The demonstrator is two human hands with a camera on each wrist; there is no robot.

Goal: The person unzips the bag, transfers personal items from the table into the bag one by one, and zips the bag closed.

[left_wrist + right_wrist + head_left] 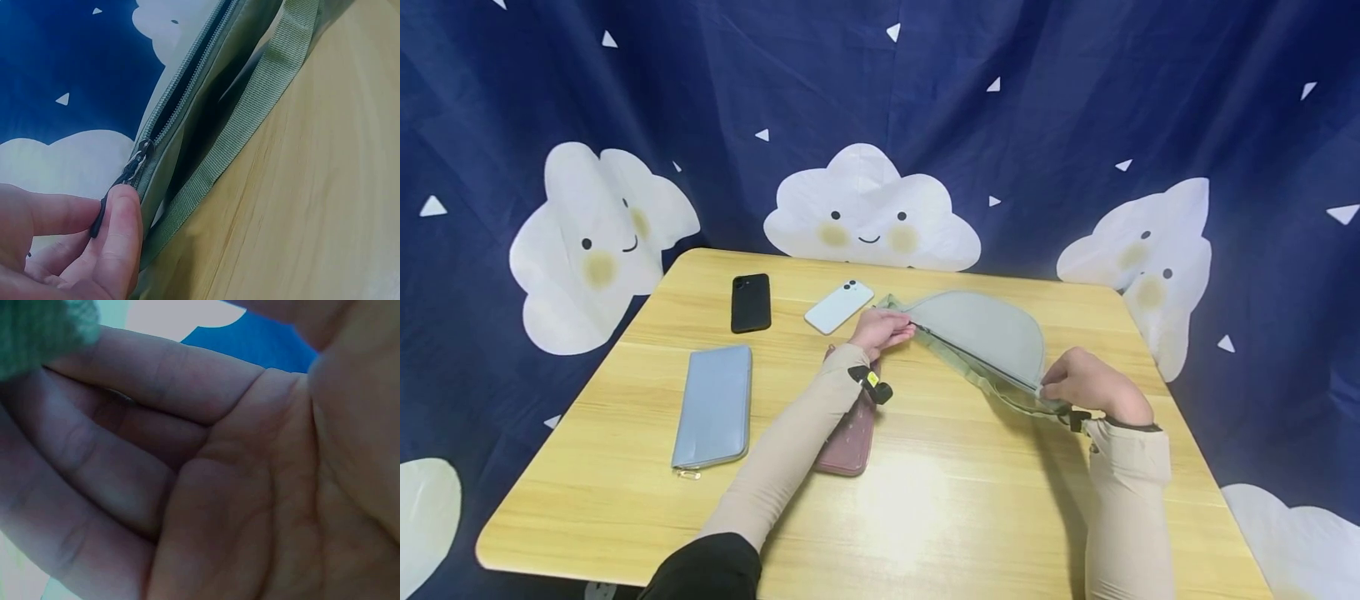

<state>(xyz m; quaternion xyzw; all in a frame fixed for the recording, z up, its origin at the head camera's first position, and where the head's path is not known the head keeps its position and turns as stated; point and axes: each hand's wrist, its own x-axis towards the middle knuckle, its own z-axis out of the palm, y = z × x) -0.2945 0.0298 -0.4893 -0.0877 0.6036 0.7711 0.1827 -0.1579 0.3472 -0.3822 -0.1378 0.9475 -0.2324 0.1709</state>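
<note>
the pale grey-green half-moon fabric bag (981,329) is located at the far right part of the light wood-grain rectangular table (985,533), between the two hands. its rounded edge faces the navy blue fabric curtain with white cloud prints (820,83); its straight zippered edge runs diagonally from the left hand (882,330) to the right hand (1093,383).

the left hand is at the far left end of the zipper. its thumb and fingers pinch the slim black zipper pull (97,224). beyond the slider, the two rows of green zipper teeth (199,69) stand parted, with a dark gap between them. the flat green woven strap (250,119) runs alongside the bag, above the table surface.

the right hand grasps the near right end of the bag between thumb and bent fingers. the right wrist view is dark and close; the green fabric at its upper left corner is probably part of the bag or its strap.

the mauve rectangular wallet (847,450) lies on the table, partly covered by the left forearm in the head view. the light blue rectangular zip wallet (713,404) lies to the left of it, well apart. the black smartphone (751,302) lies beyond the light blue wallet, camera side up. the white smartphone (839,307) lies at an angle near the left hand, also camera side up.
</note>
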